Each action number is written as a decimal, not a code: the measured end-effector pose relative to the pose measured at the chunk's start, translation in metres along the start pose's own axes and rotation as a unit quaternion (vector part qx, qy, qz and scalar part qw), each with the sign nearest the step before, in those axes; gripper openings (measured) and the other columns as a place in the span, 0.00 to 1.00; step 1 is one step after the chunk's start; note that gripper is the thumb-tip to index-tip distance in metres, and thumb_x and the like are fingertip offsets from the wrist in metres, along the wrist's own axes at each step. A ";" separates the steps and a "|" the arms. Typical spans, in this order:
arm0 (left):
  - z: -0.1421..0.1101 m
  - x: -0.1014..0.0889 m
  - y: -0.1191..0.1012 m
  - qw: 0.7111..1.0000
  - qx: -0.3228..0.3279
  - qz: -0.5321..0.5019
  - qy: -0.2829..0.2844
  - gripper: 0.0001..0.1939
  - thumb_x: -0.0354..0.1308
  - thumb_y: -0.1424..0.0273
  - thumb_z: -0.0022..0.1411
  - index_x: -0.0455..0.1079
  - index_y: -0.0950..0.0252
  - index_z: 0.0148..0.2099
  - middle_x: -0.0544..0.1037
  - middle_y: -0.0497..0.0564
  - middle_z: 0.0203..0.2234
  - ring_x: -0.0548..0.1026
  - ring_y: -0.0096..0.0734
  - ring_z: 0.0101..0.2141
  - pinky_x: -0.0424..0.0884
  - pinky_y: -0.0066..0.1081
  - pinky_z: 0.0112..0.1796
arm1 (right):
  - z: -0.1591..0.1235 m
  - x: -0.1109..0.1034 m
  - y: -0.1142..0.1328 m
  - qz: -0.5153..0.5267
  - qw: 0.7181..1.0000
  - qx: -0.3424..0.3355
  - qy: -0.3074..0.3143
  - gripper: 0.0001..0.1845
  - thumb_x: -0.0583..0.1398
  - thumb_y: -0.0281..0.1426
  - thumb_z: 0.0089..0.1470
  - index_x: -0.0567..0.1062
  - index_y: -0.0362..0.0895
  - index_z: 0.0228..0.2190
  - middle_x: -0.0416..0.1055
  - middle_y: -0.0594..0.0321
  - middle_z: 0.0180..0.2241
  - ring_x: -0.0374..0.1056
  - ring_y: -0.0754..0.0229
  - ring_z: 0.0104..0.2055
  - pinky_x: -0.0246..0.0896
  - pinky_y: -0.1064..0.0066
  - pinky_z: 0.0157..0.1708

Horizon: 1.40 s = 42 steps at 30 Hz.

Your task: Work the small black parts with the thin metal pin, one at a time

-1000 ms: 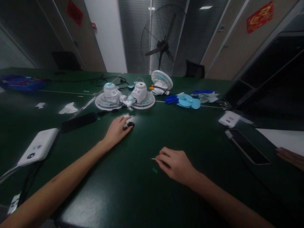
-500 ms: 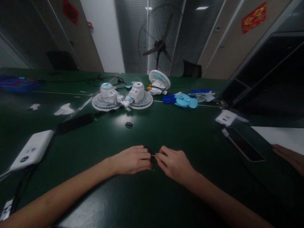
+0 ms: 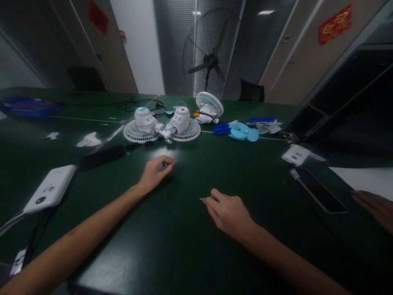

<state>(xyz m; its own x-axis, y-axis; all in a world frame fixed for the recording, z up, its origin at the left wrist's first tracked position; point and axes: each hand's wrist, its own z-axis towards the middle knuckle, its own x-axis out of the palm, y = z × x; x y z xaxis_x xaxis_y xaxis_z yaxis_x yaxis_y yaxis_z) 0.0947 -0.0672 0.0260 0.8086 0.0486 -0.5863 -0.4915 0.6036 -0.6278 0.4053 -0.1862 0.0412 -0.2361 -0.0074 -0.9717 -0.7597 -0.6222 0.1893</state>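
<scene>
- On the green bench [image 3: 190, 254], the left hand [image 3: 155, 171] is stretched forward and lies flat-low near the middle, just this side of the two small white fans [image 3: 162, 125] lying face down.
- Left fingers [image 3: 168, 164]: thumb and forefinger are pinched together at the tips. A small dark part appears to sit between them; it is too small and dim to identify.
- Right hand [image 3: 229, 213]: rests nearer the body, well apart from the left hand, with its fingers closed on a thin pin [image 3: 201, 199].
- Pin axis: the long axis runs roughly left to right, with the free tip pointing toward the left side.
- Key relation: the pinched item lies ahead and to the left of the pin tip. The left hand is the nearer hand to it; the right hand is the nearer hand to the pin.
- Surroundings: a black bar [image 3: 101, 157] and a white power bank [image 3: 49, 189] lie left; a phone [image 3: 321, 189] lies right. Another person's hand [image 3: 376, 207] shows at the right edge.
</scene>
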 end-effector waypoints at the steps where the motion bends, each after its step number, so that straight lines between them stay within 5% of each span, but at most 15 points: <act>1: 0.002 -0.003 0.006 0.999 -0.019 0.016 -0.032 0.06 0.62 0.66 0.71 0.76 0.63 0.44 0.83 0.54 0.43 0.79 0.37 0.40 0.75 0.37 0.44 | -0.001 0.000 0.000 0.007 1.000 -0.002 0.001 0.14 0.64 0.23 0.63 0.78 0.44 0.50 0.73 0.59 0.43 0.71 0.63 0.33 0.63 0.75 0.26; 5: 0.009 -0.009 0.019 0.993 -0.062 0.056 -0.084 0.11 0.64 0.65 0.70 0.78 0.62 0.52 0.83 0.53 0.44 0.78 0.37 0.38 0.76 0.38 0.44 | -0.003 -0.001 0.000 0.030 0.999 -0.020 0.003 0.14 0.64 0.23 0.64 0.78 0.45 0.51 0.73 0.60 0.44 0.72 0.63 0.34 0.64 0.74 0.28; 15: 0.009 -0.009 0.024 0.997 -0.039 0.066 -0.021 0.12 0.60 0.65 0.73 0.80 0.58 0.54 0.81 0.54 0.50 0.80 0.43 0.50 0.76 0.42 0.51 | -0.005 -0.003 0.009 0.040 0.999 0.017 -0.006 0.13 0.65 0.22 0.62 0.79 0.44 0.48 0.73 0.59 0.42 0.72 0.61 0.34 0.65 0.74 0.27; 22: 0.010 -0.009 0.027 0.996 -0.050 0.068 0.030 0.12 0.60 0.65 0.72 0.80 0.59 0.53 0.83 0.55 0.48 0.81 0.41 0.44 0.77 0.39 0.45 | -0.005 -0.002 0.009 0.050 0.998 0.024 -0.014 0.14 0.65 0.22 0.62 0.79 0.44 0.49 0.73 0.60 0.42 0.71 0.62 0.35 0.64 0.74 0.27; 42: 0.015 -0.011 0.039 0.989 -0.142 0.012 0.047 0.15 0.63 0.61 0.67 0.82 0.61 0.51 0.85 0.55 0.46 0.82 0.42 0.43 0.76 0.39 0.46 | -0.005 -0.001 0.007 0.049 0.999 0.017 -0.013 0.12 0.64 0.23 0.64 0.79 0.45 0.48 0.72 0.61 0.42 0.71 0.63 0.34 0.64 0.75 0.28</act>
<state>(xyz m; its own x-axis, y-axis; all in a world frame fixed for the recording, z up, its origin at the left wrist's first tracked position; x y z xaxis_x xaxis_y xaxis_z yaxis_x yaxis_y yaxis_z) 0.0712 -0.0321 0.0159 0.7682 -0.0224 -0.6399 -0.5922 0.3549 -0.7234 0.4032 -0.1938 0.0425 -0.3254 -0.0462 -0.9444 -0.7521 -0.5927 0.2881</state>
